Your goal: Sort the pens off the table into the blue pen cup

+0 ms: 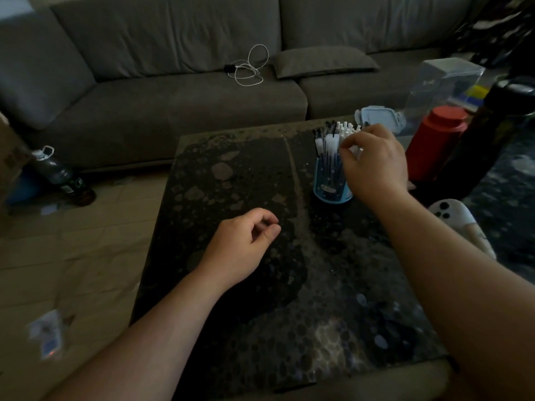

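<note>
- Grey sofa (179,91): fills the far side of the view, L-shaped, with a loose cushion (324,60) lying on the seat.
- Table (231,175): dark, speckled stone-pattern top, set in front of the sofa; a pale seam runs down it just left of the cup.
- Tan tiled floor (72,256): left of the table; a blurred bit of packaging lies on it near the bottom left.
- Clear plastic box (443,82): at the far right, behind the flasks.
- Black flask (492,134): tall, at the right edge of the table area, with a red flask (434,140) just beside it on the left.
- Dark drink bottle (58,172): white-capped, leaning on the floor by the sofa's left corner.
- Light blue clip-lid container (379,114): behind the cup, partly hidden by the right hand.
- Blue pen cup (327,183): upright on the table's far right part, packed with pens (327,140) standing upright, white and dark caps up.
- Right hand (373,163): over the cup's right rim, fingers curled down, pinching the top of a white pen (354,149) among those in the cup.
- Left hand (240,244): low over the table's middle, well apart from the cup, fingers loosely curled toward the thumb, holding nothing.
- White charging cable (249,68): coiled on the sofa seat, with a small black plug at its left end.
</note>
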Action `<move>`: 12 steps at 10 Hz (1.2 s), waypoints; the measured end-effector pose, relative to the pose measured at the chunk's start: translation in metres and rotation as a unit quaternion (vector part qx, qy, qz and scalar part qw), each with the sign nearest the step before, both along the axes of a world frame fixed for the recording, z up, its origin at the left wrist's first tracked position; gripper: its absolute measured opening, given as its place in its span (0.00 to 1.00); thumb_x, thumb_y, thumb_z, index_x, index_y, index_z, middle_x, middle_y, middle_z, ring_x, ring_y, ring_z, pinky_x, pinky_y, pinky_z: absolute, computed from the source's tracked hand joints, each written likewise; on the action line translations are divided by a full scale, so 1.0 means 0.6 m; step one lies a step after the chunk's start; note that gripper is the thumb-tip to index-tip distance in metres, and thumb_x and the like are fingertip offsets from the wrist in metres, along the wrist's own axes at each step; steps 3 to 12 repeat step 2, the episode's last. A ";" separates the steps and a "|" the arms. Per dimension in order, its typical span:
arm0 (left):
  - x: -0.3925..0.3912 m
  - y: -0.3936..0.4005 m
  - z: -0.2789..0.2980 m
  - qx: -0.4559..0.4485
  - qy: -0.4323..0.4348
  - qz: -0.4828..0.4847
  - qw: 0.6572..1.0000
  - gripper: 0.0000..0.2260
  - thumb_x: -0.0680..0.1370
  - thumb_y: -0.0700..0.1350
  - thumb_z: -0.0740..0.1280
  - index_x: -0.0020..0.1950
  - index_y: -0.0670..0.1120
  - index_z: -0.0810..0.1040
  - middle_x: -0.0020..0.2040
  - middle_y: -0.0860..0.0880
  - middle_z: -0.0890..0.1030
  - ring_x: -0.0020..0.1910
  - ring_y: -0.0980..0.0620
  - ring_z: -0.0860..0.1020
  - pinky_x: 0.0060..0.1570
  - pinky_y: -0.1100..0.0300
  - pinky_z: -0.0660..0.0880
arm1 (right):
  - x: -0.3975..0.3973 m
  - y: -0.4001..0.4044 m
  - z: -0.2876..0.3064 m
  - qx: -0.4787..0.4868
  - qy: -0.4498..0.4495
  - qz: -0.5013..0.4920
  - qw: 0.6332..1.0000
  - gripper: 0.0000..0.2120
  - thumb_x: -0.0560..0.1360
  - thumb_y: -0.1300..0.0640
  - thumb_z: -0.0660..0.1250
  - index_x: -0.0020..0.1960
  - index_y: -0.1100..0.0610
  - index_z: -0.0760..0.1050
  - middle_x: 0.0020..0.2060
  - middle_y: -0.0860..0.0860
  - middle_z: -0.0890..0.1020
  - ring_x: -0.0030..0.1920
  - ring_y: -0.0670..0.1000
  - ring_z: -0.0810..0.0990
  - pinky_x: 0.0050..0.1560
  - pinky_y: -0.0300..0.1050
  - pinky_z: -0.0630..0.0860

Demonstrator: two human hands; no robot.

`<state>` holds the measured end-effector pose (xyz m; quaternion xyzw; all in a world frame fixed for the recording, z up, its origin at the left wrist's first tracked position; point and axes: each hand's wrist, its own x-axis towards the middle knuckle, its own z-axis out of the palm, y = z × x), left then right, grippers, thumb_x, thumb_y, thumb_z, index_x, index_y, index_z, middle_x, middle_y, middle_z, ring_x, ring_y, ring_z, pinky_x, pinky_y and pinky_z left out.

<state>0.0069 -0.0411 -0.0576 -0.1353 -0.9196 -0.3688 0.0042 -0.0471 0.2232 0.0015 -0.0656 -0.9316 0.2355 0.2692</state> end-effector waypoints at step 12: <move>0.000 0.000 0.006 0.001 -0.004 0.002 1.000 0.06 0.84 0.56 0.67 0.58 0.61 0.82 0.47 0.61 0.83 0.47 0.62 0.81 0.48 0.62 0.78 | 0.006 0.000 0.011 -0.065 0.023 0.015 0.998 0.11 0.84 0.57 0.67 0.64 0.53 0.83 0.60 0.51 0.84 0.57 0.49 0.81 0.59 0.49 0.79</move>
